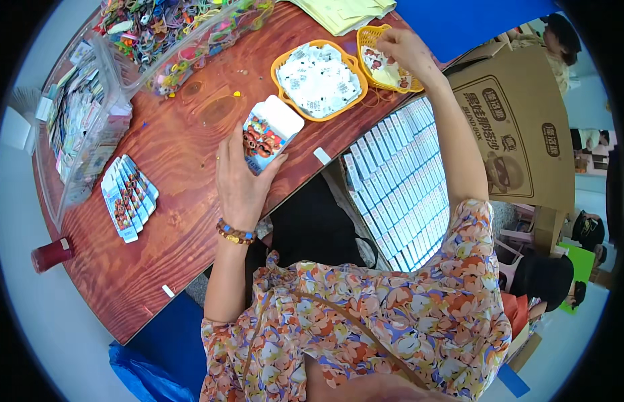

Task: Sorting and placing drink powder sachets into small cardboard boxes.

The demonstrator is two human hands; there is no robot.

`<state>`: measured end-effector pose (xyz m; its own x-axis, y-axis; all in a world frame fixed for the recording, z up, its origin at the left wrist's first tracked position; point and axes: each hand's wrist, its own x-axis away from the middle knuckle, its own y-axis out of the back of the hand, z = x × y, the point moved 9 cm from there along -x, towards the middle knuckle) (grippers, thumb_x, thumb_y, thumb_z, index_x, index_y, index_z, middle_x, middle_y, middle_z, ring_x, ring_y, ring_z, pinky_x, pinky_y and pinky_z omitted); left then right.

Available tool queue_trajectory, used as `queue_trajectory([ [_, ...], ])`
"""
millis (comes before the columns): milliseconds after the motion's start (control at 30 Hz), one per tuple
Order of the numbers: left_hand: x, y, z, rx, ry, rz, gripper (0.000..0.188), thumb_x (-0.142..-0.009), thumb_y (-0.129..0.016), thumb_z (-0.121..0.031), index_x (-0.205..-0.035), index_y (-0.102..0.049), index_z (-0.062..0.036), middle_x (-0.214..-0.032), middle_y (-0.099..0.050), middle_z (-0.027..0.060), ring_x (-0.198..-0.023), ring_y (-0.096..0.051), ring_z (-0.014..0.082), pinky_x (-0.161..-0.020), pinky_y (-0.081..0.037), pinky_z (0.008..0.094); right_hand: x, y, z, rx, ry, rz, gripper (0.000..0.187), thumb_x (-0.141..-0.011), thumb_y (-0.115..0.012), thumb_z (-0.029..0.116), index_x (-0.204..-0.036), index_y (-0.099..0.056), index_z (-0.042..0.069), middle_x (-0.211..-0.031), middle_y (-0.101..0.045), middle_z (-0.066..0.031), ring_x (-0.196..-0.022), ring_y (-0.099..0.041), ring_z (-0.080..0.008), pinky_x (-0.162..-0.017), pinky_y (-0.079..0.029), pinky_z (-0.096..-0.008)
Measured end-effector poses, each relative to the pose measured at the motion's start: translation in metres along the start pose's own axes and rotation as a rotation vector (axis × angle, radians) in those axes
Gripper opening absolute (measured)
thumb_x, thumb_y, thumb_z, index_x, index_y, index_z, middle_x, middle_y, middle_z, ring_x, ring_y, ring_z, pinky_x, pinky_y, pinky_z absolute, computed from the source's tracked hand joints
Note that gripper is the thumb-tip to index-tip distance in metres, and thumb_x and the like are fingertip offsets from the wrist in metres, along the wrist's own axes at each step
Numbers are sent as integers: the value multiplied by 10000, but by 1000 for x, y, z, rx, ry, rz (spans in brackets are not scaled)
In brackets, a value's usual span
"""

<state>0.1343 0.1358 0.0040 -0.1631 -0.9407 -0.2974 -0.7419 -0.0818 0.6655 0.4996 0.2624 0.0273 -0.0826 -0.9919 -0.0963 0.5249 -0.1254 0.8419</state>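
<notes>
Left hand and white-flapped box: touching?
Touching: the head view shows the left hand gripping the white-flapped box, fingers along its left side, thumb at its lower right.

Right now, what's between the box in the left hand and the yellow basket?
In the head view, an orange basket filled with white packets lies between the box and the yellow basket.

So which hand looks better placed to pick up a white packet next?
Probably the right hand: it is at the yellow basket beside the white packets, while the left hand holds a small box.
</notes>
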Motion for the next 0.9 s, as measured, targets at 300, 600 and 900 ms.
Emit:
queue_trajectory([
  [300, 4, 6, 2, 15, 9, -3, 808, -733, -867, -297, -1373, -483, 12, -1201, -577, 213, -1106, -571, 386, -924, -485, 459, -9, -23, -32, 265, -64, 39, 258, -851, -721, 275, -878, -681, 21, -744, -673, -68, -637, -626, -148, -595, -463, -309],
  [600, 6, 6, 4, -31, -37, -62, 818, -705, -869, -281, -1358, -484, 25, -1237, -568, 221, -1095, -577, 391, -938, -490, 452, 46, 1, 71, -521, 53, -16, 128, -900, -678, 129, -892, -707, 5, -950, -693, -9, -859, -603, -73, -782, -465, -239],
  [900, 12, 24, 4, 17, -28, -136, 842, -704, -877, -288, -1369, -465, 22, -1205, -565, 220, -1087, -580, 387, -919, -502, 458, 104, -87, 225, -220, 505, 169, 78, -849, -687, 69, -871, -677, -5, -1184, -667, -129, -1109, -617, -245, -958, -461, -367],
])
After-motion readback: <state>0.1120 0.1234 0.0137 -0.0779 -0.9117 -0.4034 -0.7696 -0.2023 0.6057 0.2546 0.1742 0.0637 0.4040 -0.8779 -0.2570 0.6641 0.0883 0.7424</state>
